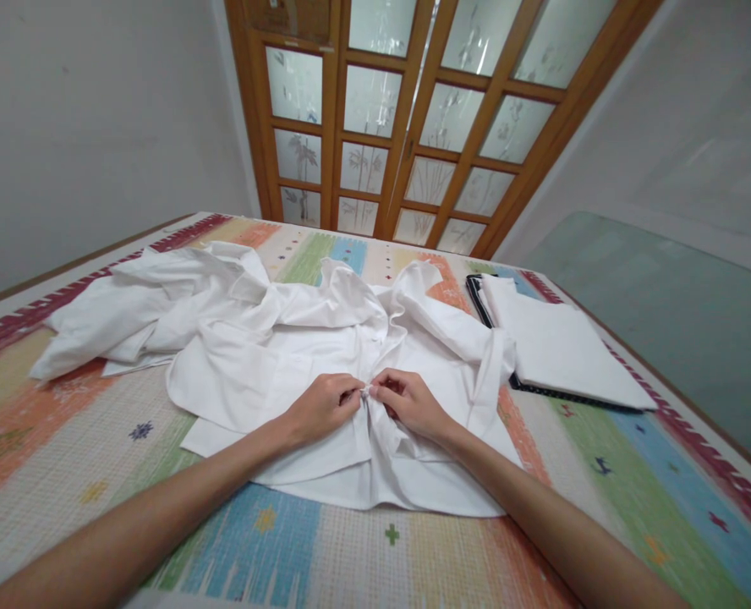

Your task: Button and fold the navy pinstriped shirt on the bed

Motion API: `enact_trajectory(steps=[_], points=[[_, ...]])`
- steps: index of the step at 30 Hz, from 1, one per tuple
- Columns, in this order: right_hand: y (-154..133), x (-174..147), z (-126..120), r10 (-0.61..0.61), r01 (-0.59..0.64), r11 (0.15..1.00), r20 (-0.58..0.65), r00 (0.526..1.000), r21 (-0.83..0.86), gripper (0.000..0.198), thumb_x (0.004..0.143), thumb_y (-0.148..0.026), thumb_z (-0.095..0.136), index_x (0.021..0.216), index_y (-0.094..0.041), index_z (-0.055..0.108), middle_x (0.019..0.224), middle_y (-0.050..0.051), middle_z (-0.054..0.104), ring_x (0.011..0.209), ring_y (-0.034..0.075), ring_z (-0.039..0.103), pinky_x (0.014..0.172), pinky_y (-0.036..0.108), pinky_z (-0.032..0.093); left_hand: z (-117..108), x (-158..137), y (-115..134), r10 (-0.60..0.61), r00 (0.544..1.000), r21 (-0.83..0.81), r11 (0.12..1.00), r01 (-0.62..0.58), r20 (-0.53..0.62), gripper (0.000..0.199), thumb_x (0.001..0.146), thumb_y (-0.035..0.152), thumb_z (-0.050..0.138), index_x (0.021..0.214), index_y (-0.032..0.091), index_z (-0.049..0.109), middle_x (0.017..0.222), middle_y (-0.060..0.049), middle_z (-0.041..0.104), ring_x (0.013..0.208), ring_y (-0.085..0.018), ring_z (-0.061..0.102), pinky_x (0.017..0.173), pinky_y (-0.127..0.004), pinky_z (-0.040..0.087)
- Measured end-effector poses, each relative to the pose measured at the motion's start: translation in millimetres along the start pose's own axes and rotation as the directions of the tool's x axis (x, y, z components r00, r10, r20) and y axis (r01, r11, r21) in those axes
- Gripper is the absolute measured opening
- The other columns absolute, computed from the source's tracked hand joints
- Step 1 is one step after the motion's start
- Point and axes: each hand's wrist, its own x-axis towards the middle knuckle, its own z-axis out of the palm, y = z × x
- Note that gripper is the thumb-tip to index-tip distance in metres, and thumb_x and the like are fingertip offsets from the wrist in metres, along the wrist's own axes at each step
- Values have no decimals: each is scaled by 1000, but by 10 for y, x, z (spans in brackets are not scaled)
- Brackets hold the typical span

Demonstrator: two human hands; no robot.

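White garment point(312, 359) spread rumpled mid-width on the patterned cover point(445, 558), between far and near edges; left hand point(330, 408) and right hand point(410, 404) pinch its middle in their fingertips, nearly meeting. Crumpled white fabric point(166, 296) toward the left edge; folded white cloth point(559, 342) atop a dark item point(479, 303) near the right edge.

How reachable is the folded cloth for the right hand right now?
Probably yes, once freed: the right hand is pinching the garment. Only the garment's low folds lie between it and the folded cloth, whose top looks uncovered.
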Motion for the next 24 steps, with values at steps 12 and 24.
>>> enact_trajectory(steps=[12, 24], points=[[-58, 10, 23, 11, -11, 1000, -10, 1000, -19, 11, 79, -26, 59, 73, -17, 61, 53, -6, 50, 47, 8, 45, 47, 20, 35, 10, -44, 7, -4, 1000, -9, 1000, 4, -7, 23, 89, 23, 50, 81, 14, 69, 61, 1, 58, 54, -10, 47, 55, -22, 35], [-80, 7, 38, 0, -6, 988, -40, 999, -152, 9, 76, -19, 58, 70, -17, 63, 52, -5, 54, 47, 9, 48, 49, 19, 38, 43, -36, 14, -59, 998, 21, 998, 59, -7, 18, 83, 23, 56, 73, 14, 67, 55, 4, 47, 52, -9, 41, 53, -22, 32]])
